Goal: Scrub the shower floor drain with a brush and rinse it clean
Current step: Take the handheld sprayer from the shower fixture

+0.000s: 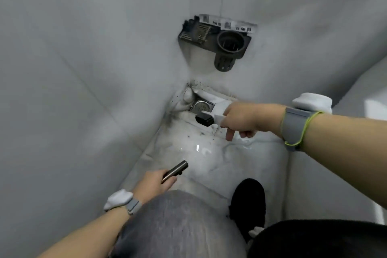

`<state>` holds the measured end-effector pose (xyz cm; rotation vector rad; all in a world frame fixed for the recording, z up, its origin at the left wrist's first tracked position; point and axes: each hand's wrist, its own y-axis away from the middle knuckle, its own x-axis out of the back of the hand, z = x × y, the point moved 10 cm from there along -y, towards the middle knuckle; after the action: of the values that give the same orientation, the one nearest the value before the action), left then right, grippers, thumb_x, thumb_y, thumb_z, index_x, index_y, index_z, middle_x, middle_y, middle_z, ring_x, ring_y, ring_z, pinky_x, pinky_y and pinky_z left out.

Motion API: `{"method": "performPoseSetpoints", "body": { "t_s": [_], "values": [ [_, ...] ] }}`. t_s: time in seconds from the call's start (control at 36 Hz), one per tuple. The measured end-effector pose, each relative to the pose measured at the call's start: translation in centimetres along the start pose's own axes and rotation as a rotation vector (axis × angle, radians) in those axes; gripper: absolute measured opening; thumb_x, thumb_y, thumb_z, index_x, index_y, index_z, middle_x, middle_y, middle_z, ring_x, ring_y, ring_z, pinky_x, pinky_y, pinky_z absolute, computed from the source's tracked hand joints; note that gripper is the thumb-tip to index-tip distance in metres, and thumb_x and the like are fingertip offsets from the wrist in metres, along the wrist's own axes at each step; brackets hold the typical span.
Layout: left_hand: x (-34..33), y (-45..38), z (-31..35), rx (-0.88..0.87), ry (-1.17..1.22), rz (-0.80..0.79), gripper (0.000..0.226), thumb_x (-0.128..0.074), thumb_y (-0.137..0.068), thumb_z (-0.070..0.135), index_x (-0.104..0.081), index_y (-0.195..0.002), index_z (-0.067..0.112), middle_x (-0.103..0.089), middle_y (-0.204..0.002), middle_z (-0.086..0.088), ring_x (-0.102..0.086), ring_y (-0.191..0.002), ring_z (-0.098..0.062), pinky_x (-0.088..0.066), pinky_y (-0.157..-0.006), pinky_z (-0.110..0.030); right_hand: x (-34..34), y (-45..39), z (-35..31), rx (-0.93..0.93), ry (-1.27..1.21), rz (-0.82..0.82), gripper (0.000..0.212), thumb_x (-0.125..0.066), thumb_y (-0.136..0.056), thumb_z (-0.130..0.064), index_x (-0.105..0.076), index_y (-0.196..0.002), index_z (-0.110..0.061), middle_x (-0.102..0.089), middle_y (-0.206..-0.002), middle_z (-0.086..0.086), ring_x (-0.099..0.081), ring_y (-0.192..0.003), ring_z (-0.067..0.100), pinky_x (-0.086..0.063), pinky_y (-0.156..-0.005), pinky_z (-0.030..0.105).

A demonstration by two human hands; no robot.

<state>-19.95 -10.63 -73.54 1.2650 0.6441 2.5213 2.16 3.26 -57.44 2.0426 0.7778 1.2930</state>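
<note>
The wet shower floor narrows into a tiled corner, under a dark wall caddy hung clear of the spray. The right hand reaches in, its fingers wrapped round the white handle of the brush, whose black head hovers just beside the round metal drain, apparently ready to scrub. The left hand, held back near the knee, grips a metal spray nozzle aimed toward the corner, likely for rinsing

The right hand grips a brush just beside the drain; the left hand holds a sprayer.
</note>
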Motion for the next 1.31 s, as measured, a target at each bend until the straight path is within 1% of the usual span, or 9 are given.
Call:
{"method": "performPoseSetpoints", "body": {
  "t_s": [0.06,0.22,0.31,0.56,0.75,0.83,1.0,1.14,1.31],
  "values": [
    [-2.4,-2.0,-1.3,0.010,-0.071,-0.018,0.035,-0.050,-0.090,0.062,-0.064,-0.098,0.032,-0.066,-0.076,0.008,-0.062,-0.070,-0.010,-0.051,-0.067,-0.033,-1.3,-3.9,2.2,-0.037,-0.038,-0.017,0.027,-0.042,-0.096,-0.015,-0.059,-0.109,0.001,-0.076,-0.077,0.004,-0.047,-0.045,0.021,-0.043,-0.044,0.023],
    [-7.1,-6.8,-2.0,-0.035,-0.116,-0.041,0.032,-0.048,-0.094,0.060,-0.061,-0.094,0.031,-0.067,-0.079,0.008,-0.064,-0.077,-0.013,-0.047,-0.067,-0.031,-5.6,-13.2,8.3,-0.118,-0.182,-0.064,0.028,-0.045,-0.096,-0.016,-0.061,-0.101,0.006,-0.076,-0.081,0.011,-0.052,-0.059,0.027,-0.044,-0.053,0.032],
    [-9.2,-10.0,-2.3,-0.042,-0.114,-0.071,0.036,-0.045,-0.092,0.064,-0.061,-0.096,0.032,-0.067,-0.080,0.007,-0.064,-0.076,-0.013,-0.049,-0.069,-0.033,-7.2,-17.5,11.0,-0.114,-0.203,-0.052,0.029,-0.055,-0.094,-0.008,-0.057,-0.113,0.014,-0.073,-0.093,0.025,-0.058,-0.065,0.030,-0.047,-0.054,0.034],
    [-9.5,-12.2,-3.5,0.003,-0.045,-0.044,0.029,-0.050,-0.095,0.057,-0.063,-0.093,0.032,-0.066,-0.075,0.006,-0.061,-0.067,-0.007,-0.045,-0.061,-0.026,-5.6,-21.3,16.7,-0.164,-0.328,0.224,0.023,-0.050,-0.094,-0.014,-0.064,-0.095,0.005,-0.072,-0.088,0.022,-0.061,-0.061,0.031,-0.056,-0.057,0.039],
    [-7.4,-12.2,-5.8,0.126,0.070,0.050,0.026,-0.055,-0.096,0.049,-0.064,-0.086,0.027,-0.063,-0.066,0.005,-0.058,-0.058,-0.005,-0.038,-0.051,-0.023,-7.3,-22.1,17.2,-0.161,-0.328,0.274,0.032,-0.042,-0.095,-0.025,-0.065,-0.087,-0.003,-0.068,-0.098,0.017,-0.064,-0.089,0.038,-0.056,-0.077,0.042],
    [-6.4,-11.5,-7.3,0.178,0.085,0.069,0.024,-0.054,-0.097,0.047,-0.065,-0.090,0.027,-0.064,-0.069,0.004,-0.060,-0.061,-0.008,-0.038,-0.051,-0.024,-7.8,-21.8,16.4,-0.146,-0.340,0.274,0.044,-0.036,-0.099,-0.035,-0.060,-0.083,-0.003,-0.067,-0.096,0.014,-0.062,-0.085,0.034,-0.054,-0.080,0.043],
    [-5.5,-9.8,-10.9,0.312,0.109,0.100,0.033,-0.048,-0.098,0.051,-0.062,-0.083,0.025,-0.063,-0.068,0.003,-0.061,-0.062,-0.016,-0.041,-0.054,-0.029,-8.9,-21.5,16.2,-0.138,-0.429,0.277,0.024,-0.029,-0.103,-0.020,-0.048,-0.091,-0.011,-0.064,-0.104,0.023,-0.061,-0.096,0.038,-0.048,-0.083,0.040],
    [-2.9,-7.7,-13.6,0.453,0.181,0.190,0.035,-0.048,-0.098,0.049,-0.068,-0.091,0.021,-0.065,-0.069,0.001,-0.060,-0.061,-0.020,-0.040,-0.052,-0.028,-9.3,-19.6,15.1,-0.147,-0.429,0.287,0.038,-0.031,-0.099,-0.027,-0.057,-0.087,-0.003,-0.061,-0.095,0.030,-0.050,-0.078,0.029,-0.045,-0.073,0.042],
    [0.9,-5.9,-12.6,0.516,0.246,0.262,0.045,-0.047,-0.100,0.047,-0.063,-0.074,0.013,-0.059,-0.061,-0.004,-0.056,-0.056,-0.025,-0.038,-0.053,-0.030,-8.1,-16.1,12.5,-0.125,-0.421,0.198,0.032,-0.030,-0.101,-0.019,-0.053,-0.089,-0.001,-0.045,-0.065,0.010,-0.038,-0.051,0.020,-0.034,-0.049,0.028]
  ]
}}
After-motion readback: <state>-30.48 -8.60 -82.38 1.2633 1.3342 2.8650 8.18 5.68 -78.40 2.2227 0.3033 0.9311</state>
